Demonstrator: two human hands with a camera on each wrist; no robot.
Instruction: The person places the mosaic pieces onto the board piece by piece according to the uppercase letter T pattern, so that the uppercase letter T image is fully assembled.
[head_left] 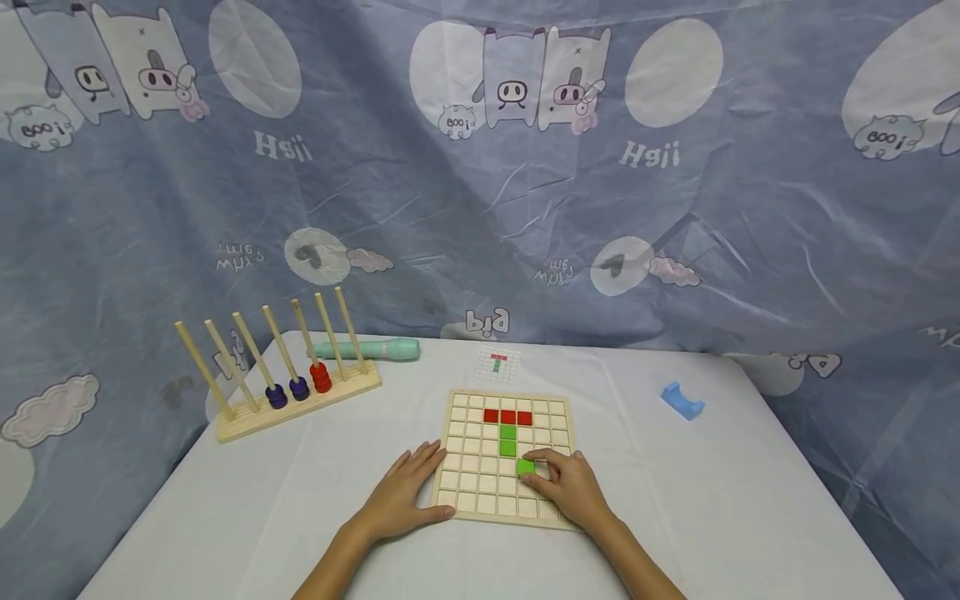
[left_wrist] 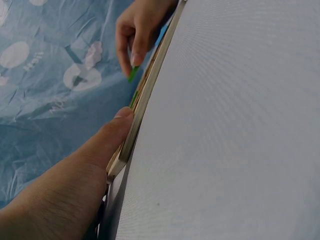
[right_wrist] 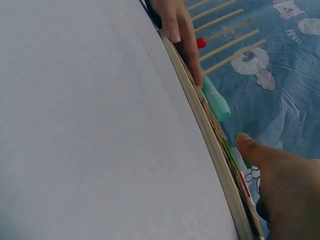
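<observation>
A wooden grid board (head_left: 467, 502) lies flat on the white table, its cells framed by thin ridges. Three red tiles (head_left: 507, 417) form a row in its upper part, and two green tiles (head_left: 507, 440) run down from the middle one. Between thumb and forefinger my right hand (head_left: 570, 485) pinches another green tile (head_left: 527, 468), which the left wrist view shows tilted, just above the board. My left hand (head_left: 405, 492) rests at the board's left edge, fingers spread, with the thumb (left_wrist: 122, 117) touching the near corner.
Behind the board lies a small pattern card (head_left: 497, 365) with a red and green T. A wooden peg stand (head_left: 300, 404) with blue and red rings stands at the back left, in front of a mint-green cylinder (head_left: 375, 349). To the right sits a blue curved block (head_left: 682, 401).
</observation>
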